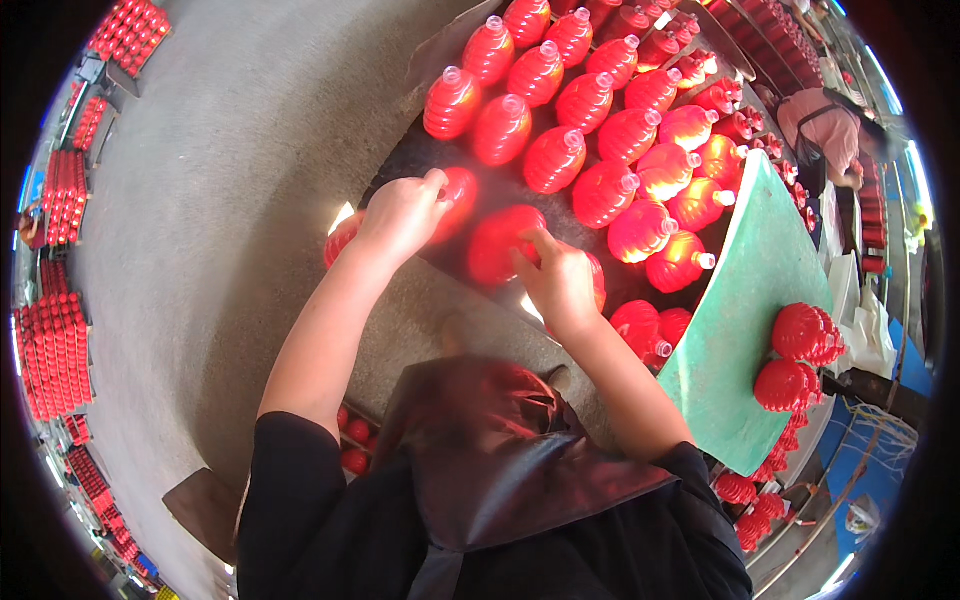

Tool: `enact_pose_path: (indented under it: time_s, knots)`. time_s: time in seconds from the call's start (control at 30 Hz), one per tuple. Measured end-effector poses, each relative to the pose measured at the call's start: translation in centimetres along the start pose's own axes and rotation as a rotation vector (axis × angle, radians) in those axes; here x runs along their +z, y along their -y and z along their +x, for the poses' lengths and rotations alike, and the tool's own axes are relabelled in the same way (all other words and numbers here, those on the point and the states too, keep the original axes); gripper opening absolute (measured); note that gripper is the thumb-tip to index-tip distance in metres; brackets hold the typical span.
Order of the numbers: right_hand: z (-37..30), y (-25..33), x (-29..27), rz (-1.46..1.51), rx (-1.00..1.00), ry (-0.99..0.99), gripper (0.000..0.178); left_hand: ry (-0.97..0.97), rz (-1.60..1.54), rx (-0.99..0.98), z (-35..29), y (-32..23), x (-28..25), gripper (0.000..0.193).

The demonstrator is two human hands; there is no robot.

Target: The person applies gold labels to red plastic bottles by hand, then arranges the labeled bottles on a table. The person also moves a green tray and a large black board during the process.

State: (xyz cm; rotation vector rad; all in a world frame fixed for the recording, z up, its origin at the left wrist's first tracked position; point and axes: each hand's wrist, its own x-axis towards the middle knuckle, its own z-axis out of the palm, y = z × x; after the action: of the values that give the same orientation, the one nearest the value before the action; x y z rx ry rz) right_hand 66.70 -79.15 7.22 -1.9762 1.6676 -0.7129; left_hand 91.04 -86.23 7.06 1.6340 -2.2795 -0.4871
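Note:
My left hand (400,220) is closed at the near left of a dark tabletop, its fingers pinching the neck of a round red plastic bottle (458,205). Just to the right, the curled fingers of my right hand (560,280) grip another red bottle (495,245) by its top. Both bottles are slightly blurred, and their necks are hidden by my fingers. Partly covered by my left wrist is a further red bottle (340,240). Beyond my hands, ribbed red bottles (535,75) with clear open necks stand in rows.
A green board (745,330) borders the bottles on the right, with more red bottles (790,385) beyond it. A person in a pink top (830,130) bends over at the far right. Stacked red goods (52,355) line the left, across a grey concrete floor (220,180).

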Motion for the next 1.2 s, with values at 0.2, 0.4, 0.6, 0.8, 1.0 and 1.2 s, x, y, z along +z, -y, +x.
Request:
enact_pose_path:
  time_s: [0.2, 0.4, 0.6, 0.8, 1.0, 1.2]
  knots:
    - [1.8, -0.9, 3.2, -0.025, 0.022, 0.147, 0.024, 0.044, -0.020, 0.016, 1.1, 1.5, 1.1, 0.027]
    - [2.8, 0.0, 4.1, -0.101, 0.059, 0.212, 0.024, 0.007, -0.143, 0.010, 1.5, 1.4, -0.2, 0.039]
    - [1.8, 1.1, 2.9, -0.004, 0.043, 0.081, 0.032, -0.435, -0.399, -0.197, 3.3, 4.5, -1.9, 0.025]
    - [0.2, -2.8, 1.5, 0.375, 0.442, -0.236, 0.015, -0.555, -0.635, -0.207, 7.0, 7.7, 1.1, 0.019]
    - [-2.4, -5.2, 2.1, 0.491, 0.491, -0.285, 0.006, -0.598, -1.019, -0.418, 7.5, 8.4, 3.5, 0.015]
    - [-5.7, -4.6, -1.5, -0.246, 0.066, -0.141, 0.031, -0.506, -0.895, -0.372, 6.4, 8.3, 4.1, 0.020]
